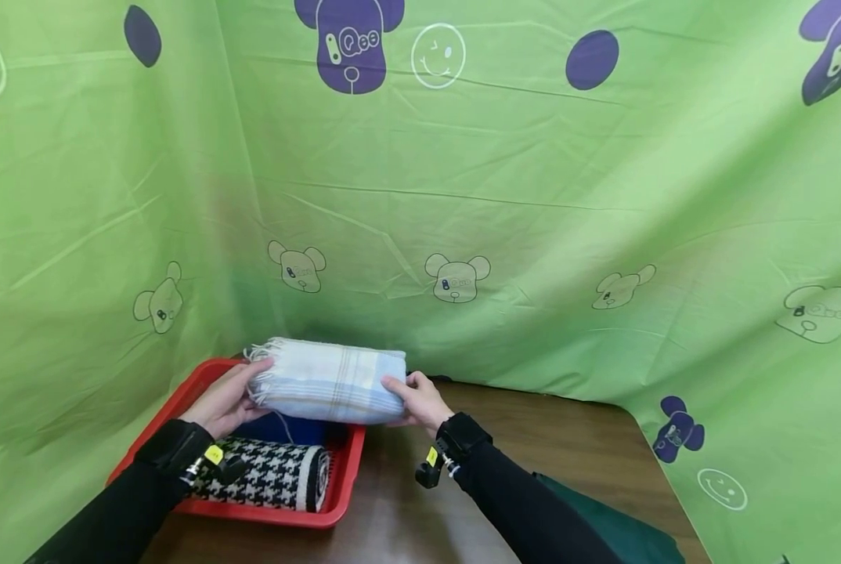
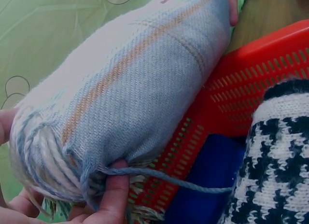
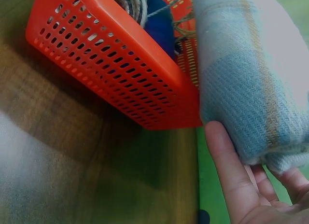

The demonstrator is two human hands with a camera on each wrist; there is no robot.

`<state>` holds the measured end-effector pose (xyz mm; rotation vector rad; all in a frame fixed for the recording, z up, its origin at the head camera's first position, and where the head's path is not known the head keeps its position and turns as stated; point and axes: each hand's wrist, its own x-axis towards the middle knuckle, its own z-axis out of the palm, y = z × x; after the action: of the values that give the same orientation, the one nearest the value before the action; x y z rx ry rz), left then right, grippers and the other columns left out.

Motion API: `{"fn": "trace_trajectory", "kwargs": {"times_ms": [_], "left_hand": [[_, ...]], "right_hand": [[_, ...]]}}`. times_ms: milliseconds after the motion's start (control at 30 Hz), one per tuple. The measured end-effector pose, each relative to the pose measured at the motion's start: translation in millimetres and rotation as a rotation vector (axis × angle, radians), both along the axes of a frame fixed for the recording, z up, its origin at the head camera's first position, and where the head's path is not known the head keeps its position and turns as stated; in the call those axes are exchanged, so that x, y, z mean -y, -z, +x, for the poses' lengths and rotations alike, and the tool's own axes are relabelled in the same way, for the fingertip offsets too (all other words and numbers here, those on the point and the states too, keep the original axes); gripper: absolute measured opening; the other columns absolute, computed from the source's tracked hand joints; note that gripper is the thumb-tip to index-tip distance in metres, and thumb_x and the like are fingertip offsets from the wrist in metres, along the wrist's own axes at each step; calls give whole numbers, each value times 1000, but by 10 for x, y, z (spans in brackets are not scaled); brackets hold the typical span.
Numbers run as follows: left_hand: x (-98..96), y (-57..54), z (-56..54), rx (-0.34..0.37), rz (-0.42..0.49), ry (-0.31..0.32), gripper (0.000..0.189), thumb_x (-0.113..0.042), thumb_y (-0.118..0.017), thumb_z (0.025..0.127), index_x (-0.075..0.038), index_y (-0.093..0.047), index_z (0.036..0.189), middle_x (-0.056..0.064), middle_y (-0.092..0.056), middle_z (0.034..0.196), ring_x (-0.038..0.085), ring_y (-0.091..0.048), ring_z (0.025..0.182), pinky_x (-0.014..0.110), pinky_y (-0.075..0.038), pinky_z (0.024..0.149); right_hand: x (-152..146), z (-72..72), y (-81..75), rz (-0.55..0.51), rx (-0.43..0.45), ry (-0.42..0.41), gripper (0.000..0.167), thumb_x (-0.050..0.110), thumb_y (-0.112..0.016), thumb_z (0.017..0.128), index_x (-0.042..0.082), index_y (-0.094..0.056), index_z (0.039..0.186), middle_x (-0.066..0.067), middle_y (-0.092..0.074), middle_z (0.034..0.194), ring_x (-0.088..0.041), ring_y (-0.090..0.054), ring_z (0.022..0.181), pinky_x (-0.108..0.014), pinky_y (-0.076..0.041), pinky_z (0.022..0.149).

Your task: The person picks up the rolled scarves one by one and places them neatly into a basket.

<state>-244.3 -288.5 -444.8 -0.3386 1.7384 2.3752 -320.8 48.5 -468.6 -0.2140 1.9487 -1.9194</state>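
A light blue and white plaid scarf (image 1: pixel 332 382), rolled into a bundle with fringe at its left end, is held level above the back of the red basket (image 1: pixel 251 513). My left hand (image 1: pixel 226 398) grips the fringed end, with loose strands hanging around the fingers in the left wrist view. At the other end my right hand (image 1: pixel 424 403) holds the roll, thumb on the near side and fingers beneath. Below in the basket lie a rolled black-and-white houndstooth scarf (image 1: pixel 258 472) and something dark blue (image 1: pixel 290 428), mostly covered. One blue strand (image 2: pixel 169 178) trails across toward the houndstooth roll.
The basket stands on the left of a brown wooden table (image 1: pixel 526 431). A dark green cloth (image 1: pixel 611 521) lies at the table's right front, partly behind my right arm. Green printed fabric (image 1: pixel 533 204) hangs along the back and sides.
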Motion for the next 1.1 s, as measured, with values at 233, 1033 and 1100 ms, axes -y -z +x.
{"fn": "trace_trajectory", "kwargs": {"times_ms": [233, 1033, 1100], "left_hand": [[92, 40, 2, 2, -4, 9, 52, -37, -57, 112, -14, -34, 152, -2, -62, 116, 13, -68, 103, 34, -59, 93], [450, -18, 124, 15, 48, -21, 38, -38, -61, 110, -21, -42, 138, -3, -61, 112, 13, -66, 101, 33, -60, 92], [493, 0, 134, 14, 42, -24, 38, -38, -61, 110, -22, -42, 138, -3, -61, 113, 13, -66, 102, 33, -60, 93]], "right_hand": [[63, -4, 14, -12, 5, -5, 39, 27, -72, 102, 2, -43, 109, -23, -53, 113, -34, -63, 100, -59, -64, 83], [424, 47, -45, -1, -6, -53, 38, 25, -73, 102, 4, -41, 106, -18, -48, 108, -28, -55, 91, -55, -66, 81], [454, 53, -45, 4, -5, -60, 37, 25, -73, 102, 3, -43, 107, -18, -51, 106, -27, -57, 89, -53, -66, 80]]}}
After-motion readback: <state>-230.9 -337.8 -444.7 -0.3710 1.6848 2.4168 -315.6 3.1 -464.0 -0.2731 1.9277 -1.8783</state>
